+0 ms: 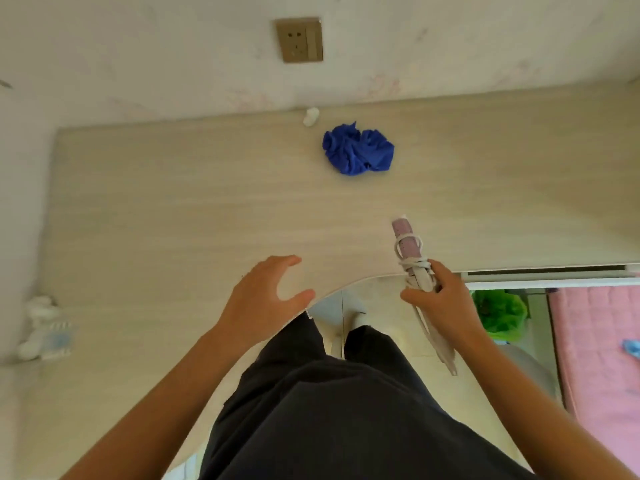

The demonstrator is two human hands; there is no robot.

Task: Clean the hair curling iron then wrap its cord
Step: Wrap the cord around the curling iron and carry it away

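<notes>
My right hand (441, 299) grips the white handle of the hair curling iron (407, 242), whose pink barrel points away from me over the table's front edge. Its white cord (414, 263) is looped around the barrel and handle, and a loose end hangs down past my wrist. My left hand (266, 291) hovers with fingers apart and nothing in it over the curved front edge of the light wooden table (173, 220). A crumpled blue cloth (358, 152) lies on the table farther back, apart from both hands.
A wall socket (299, 39) sits on the wall above the table. A small white object (310, 116) lies by the wall. A white bundle (45, 329) rests at the table's left edge. A green bag (498, 313) and pink bedding (595, 341) are on the right.
</notes>
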